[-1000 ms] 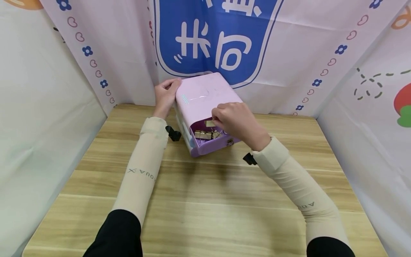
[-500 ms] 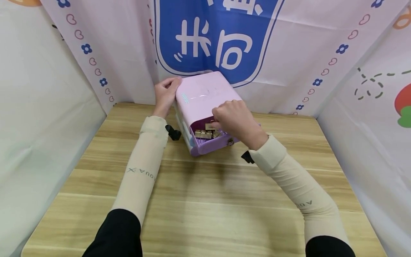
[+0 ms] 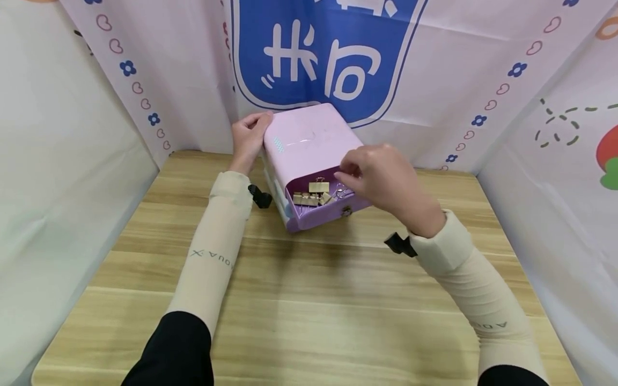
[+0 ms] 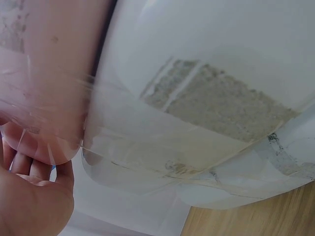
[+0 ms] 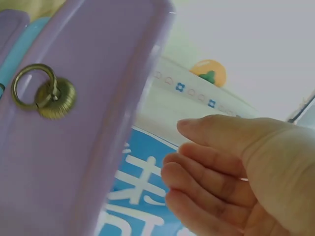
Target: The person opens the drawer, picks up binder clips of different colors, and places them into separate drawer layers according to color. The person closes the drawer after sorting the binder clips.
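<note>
A pink-lidded storage box [image 3: 309, 134] stands at the back of the table, its purple drawer [image 3: 321, 219] pulled partly out. Several gold binder clips [image 3: 318, 187] lie inside the drawer. My left hand [image 3: 247, 140] grips the box's far left corner; in the left wrist view its fingers curl around the rounded pink edge. Over the drawer's right end hovers my right hand [image 3: 393, 179], fingers loosely bent and nothing visible in them. The right wrist view shows this hand apart from the drawer front, which bears a brass ring pull [image 5: 55, 96].
The box stands on a wood-grain table [image 3: 299, 311] close against a printed cloth backdrop [image 3: 193, 80] with a blue emblem. White cloth walls [image 3: 545, 177] flank both sides. Clear tape [image 4: 133, 157] runs along the box's side.
My right hand has drawn back to the right from inside the drawer, leaving a gold binder clip there. My left hand keeps its hold on the box.
</note>
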`<move>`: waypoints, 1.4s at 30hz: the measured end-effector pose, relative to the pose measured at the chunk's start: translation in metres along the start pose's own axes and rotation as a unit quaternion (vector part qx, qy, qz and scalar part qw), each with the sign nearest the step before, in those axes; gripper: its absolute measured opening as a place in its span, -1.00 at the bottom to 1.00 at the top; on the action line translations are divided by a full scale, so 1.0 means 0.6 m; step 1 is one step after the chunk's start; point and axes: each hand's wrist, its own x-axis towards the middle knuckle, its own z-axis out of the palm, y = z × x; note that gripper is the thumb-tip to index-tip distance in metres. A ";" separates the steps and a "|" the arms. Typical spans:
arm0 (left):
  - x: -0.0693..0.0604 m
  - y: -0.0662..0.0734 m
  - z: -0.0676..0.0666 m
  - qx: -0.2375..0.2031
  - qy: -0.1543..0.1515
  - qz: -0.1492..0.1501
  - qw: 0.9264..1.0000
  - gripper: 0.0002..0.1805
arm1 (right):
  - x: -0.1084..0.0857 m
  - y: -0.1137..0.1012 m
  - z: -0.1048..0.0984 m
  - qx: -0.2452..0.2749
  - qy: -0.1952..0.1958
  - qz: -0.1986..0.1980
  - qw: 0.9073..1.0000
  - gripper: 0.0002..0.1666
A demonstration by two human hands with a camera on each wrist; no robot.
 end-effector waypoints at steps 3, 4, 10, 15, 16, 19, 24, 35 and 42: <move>0.001 0.002 0.001 -0.001 -0.001 0.000 1.000 -0.68 | -0.017 0.007 -0.014 0.015 0.013 0.019 1.000 -0.84; 0.001 0.003 0.001 -0.001 -0.001 0.000 1.000 -0.69 | -0.023 0.009 -0.016 0.021 0.014 0.025 0.999 -0.85; 0.003 0.004 0.001 0.000 -0.007 -0.002 1.000 -0.68 | -0.066 0.019 -0.018 0.049 0.011 0.064 0.997 -0.87; 0.004 0.005 0.001 -0.003 -0.009 -0.002 1.000 -0.66 | -0.100 0.025 -0.004 0.062 0.003 0.091 0.994 -0.86; 0.005 0.006 0.001 -0.004 -0.008 0.001 1.000 -0.66 | -0.106 0.026 0.001 0.066 0.002 0.095 0.993 -0.85; 0.006 0.006 0.002 -0.006 -0.008 0.005 1.000 -0.65 | -0.123 0.031 0.025 0.079 -0.003 0.109 0.991 -0.81; 0.007 0.005 0.003 -0.007 -0.013 0.010 1.000 -0.65 | -0.146 0.039 0.082 0.113 0.000 0.136 0.984 -0.76; 0.002 0.000 -0.001 -0.001 -0.001 0.009 1.000 -0.66 | -0.147 0.040 0.175 0.281 0.070 0.177 0.941 -0.71; -0.001 -0.001 0.000 0.000 -0.001 0.002 1.000 -0.65 | -0.146 0.036 0.180 0.318 0.092 0.205 0.921 -0.73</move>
